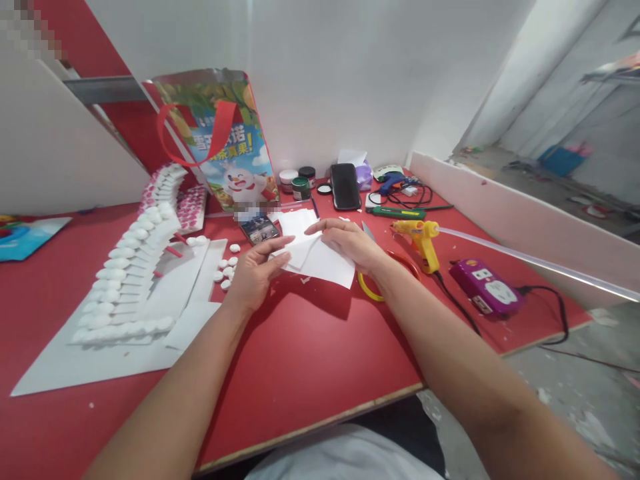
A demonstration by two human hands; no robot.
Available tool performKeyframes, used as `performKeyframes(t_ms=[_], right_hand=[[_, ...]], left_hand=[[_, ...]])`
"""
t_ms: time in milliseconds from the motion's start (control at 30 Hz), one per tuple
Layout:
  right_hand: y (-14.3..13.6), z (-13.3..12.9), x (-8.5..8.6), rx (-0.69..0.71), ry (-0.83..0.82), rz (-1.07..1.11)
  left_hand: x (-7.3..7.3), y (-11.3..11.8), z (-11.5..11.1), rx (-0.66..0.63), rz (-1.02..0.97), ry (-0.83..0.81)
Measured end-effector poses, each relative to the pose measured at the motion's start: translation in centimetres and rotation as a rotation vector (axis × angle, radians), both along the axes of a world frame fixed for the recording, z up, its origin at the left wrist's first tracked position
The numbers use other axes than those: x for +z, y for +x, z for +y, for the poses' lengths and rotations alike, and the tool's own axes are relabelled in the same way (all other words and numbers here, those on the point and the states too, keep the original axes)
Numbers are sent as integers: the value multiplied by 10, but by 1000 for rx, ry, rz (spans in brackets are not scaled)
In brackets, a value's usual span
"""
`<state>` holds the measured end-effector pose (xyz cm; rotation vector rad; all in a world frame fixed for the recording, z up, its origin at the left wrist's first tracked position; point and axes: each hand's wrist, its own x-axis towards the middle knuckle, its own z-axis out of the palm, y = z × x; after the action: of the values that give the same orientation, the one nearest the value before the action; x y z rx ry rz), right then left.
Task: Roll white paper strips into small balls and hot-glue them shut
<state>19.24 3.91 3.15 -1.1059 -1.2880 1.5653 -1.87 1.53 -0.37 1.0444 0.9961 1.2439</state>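
Observation:
Between my two hands is a folded piece of white paper (330, 265), held a little above the red table. My left hand (259, 267) pinches its left corner between thumb and fingers. From the right, my right hand (354, 243) grips the upper edge, fingers bent over the fold; its thumb is mostly hidden. Behind the paper lie more white paper pieces (296, 220). Scissors with yellow and red handles (369, 288) rest partly under my right wrist. Several white discs (229, 272) lie left of my left hand.
A curved white model with rows of oval pads (123, 257) occupies the left. Farther back are a bag (245, 147), paint jars (301, 188), a lit phone (262, 229) and a black phone (345, 187). A yellow glue gun (424, 240) and purple power strip (487, 287) trail cords rightward.

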Motion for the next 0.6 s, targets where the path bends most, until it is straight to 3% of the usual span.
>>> performKeyframes(t_ms=[200,333,600], right_hand=[[7,-1,1,71,114,-248],[0,-2,-3,106,136,-400],[0,-1,-4,137,119,-370]], left_hand=[[0,-3,-1,-30,288,105],[-2,-3,-2,-63,295,129],[0,0,-1,4,197,62]])
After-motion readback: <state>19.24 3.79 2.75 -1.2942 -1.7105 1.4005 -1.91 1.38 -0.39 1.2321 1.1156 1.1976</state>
